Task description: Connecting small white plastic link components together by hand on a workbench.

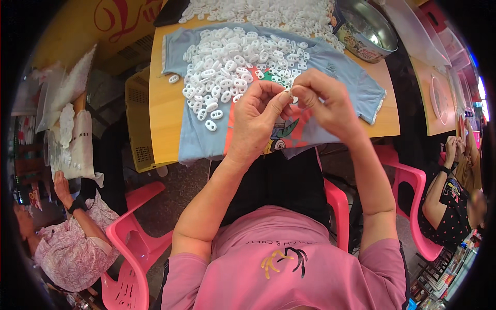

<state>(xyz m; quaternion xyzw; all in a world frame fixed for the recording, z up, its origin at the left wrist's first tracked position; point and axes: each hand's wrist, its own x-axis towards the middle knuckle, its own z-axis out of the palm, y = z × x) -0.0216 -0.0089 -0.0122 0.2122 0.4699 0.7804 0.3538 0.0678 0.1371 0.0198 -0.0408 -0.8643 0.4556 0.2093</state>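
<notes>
Over the near part of a light-blue T-shirt (201, 142) spread on the table, my two hands meet fingertip to fingertip. My left hand (257, 120) is closed in a pinch, thumb against forefinger. My right hand (326, 106) pinches right beside it, with its fingers curled in. Something tiny and pale shows between the fingertips, too small and covered to name. Just beyond my hands lies a heap of small white oval pieces (222, 62), each with two holes. A few of them, such as a loose white piece (211, 125), lie apart at the heap's near left.
More white pieces (258, 13) cover the table's far end. A round metal tin (369, 31) stands at the far right of the wooden table (165, 113). Pink chairs (137, 248) flank me. Other people sit working at left (77, 237) and right (449, 201). A yellow crate (139, 124) stands at left.
</notes>
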